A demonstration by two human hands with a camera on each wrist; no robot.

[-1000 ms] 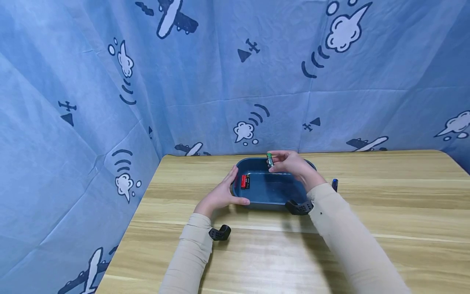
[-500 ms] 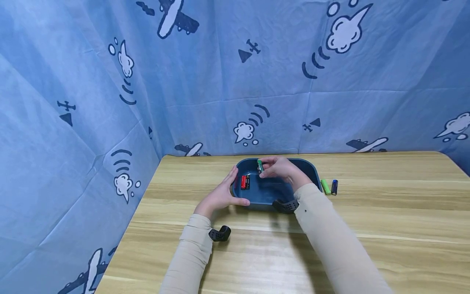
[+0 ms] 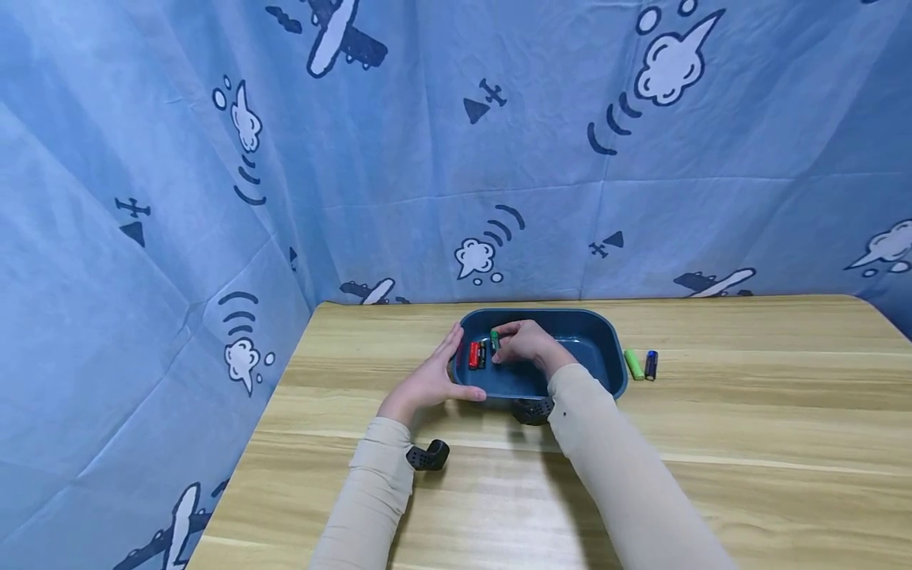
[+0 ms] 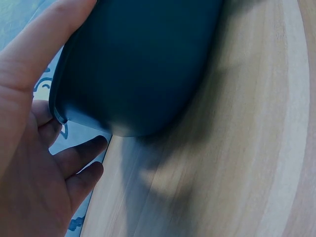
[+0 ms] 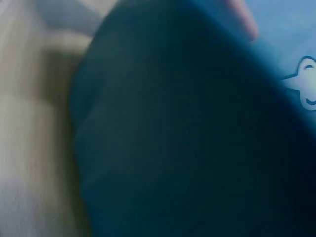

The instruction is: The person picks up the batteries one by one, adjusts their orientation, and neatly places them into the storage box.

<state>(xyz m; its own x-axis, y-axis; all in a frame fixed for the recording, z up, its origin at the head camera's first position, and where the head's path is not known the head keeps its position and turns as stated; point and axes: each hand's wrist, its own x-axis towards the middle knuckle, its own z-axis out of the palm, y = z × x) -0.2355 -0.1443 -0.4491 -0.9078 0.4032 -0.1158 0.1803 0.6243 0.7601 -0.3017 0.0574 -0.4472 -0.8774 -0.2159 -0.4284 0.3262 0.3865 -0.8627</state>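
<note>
A dark blue rectangular tub [image 3: 587, 352] sits on the wooden table. My left hand [image 3: 425, 381] holds its left end, thumb along the front side and fingers around the end wall; the left wrist view shows the tub's outer side [image 4: 143, 64] beside that thumb. Inside the tub my right hand [image 3: 529, 346] pinches a green and dark battery [image 3: 495, 341] upright, low near the floor. Just left of it, a red battery [image 3: 473, 356] and a black battery [image 3: 482, 355] lie side by side. The right wrist view is mostly filled by the blurred tub wall [image 5: 148, 123].
To the right of the tub, a light green battery [image 3: 634, 365] and a dark blue battery [image 3: 651, 365] lie on the table [image 3: 748, 412]. A blue patterned curtain [image 3: 541, 158] hangs behind the table and along its left. Black wrist bands [image 3: 429, 456] show at both wrists.
My right hand has moved left and down into the tub with the green battery, bringing it beside the red and black ones. The light green battery has come into view. My left hand stays put.
</note>
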